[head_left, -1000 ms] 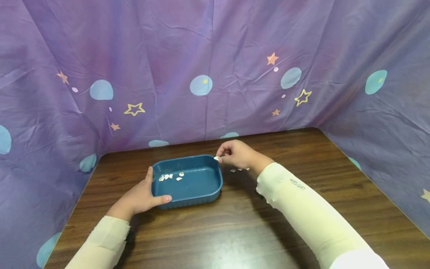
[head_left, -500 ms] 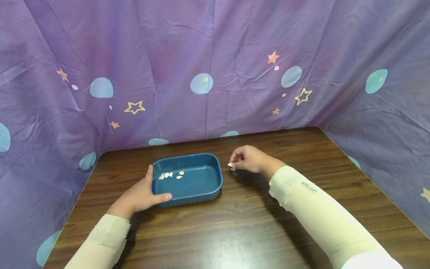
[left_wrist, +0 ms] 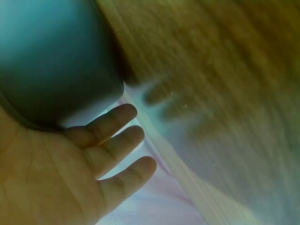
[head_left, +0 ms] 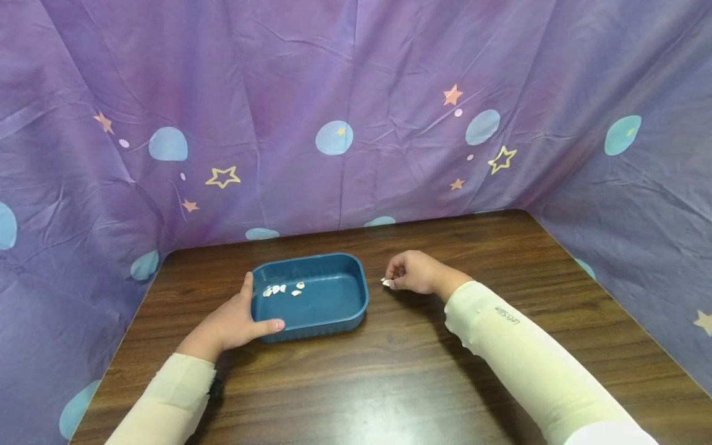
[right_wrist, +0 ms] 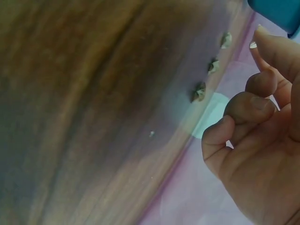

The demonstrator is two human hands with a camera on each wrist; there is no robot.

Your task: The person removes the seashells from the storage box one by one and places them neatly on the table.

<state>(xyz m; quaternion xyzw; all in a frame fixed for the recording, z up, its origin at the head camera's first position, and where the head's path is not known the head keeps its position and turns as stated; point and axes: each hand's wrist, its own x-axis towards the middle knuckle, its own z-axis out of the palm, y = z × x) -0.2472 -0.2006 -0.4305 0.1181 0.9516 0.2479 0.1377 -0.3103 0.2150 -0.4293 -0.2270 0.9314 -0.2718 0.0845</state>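
A blue rectangular tray [head_left: 311, 327] stands on the table with several small white shells [head_left: 275, 289] inside, mostly toward its left. My left hand [head_left: 230, 321] rests against the tray's left end, thumb along the front rim; its visible fingers are straight in the left wrist view. Right of the tray, my right hand [head_left: 417, 272] is low at the table, a small whitish shell [right_wrist: 253, 45] pinched between thumb and index fingertips. Several more shells [right_wrist: 213, 65] lie in a row on the table near that hand; in the head view the hand mostly hides them.
The brown wooden table [head_left: 334, 383] carries the tray and shells. A purple curtain [head_left: 289, 93] with stars and spots hangs behind its far edge and along both sides. A tiny white speck [right_wrist: 152, 134] lies on the tabletop.
My right hand has moved from above the tray's right rim to the right and down to the table, carrying the shell. The left hand stays at the tray.
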